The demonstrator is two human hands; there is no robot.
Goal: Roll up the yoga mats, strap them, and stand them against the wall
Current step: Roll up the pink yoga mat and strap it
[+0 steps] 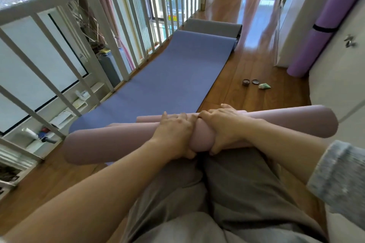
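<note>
A rolled pink yoga mat (110, 146) lies crosswise in front of my knees, on the near end of a flat blue mat (164, 83). My left hand (174, 136) and my right hand (223, 130) both grip the middle of the pink roll, fingers over the top and thumbs underneath. A grey mat (213, 28) lies flat beyond the far end of the blue one. A purple rolled mat (316, 31) with a black strap (324, 29) around it stands upright against the white wall at the right.
A white railing (98, 31) runs along the left edge of the mats, with a drop behind it. Two small round tins (250, 82) and a green packet (264, 86) lie on the wooden floor (246, 92) to the right of the blue mat.
</note>
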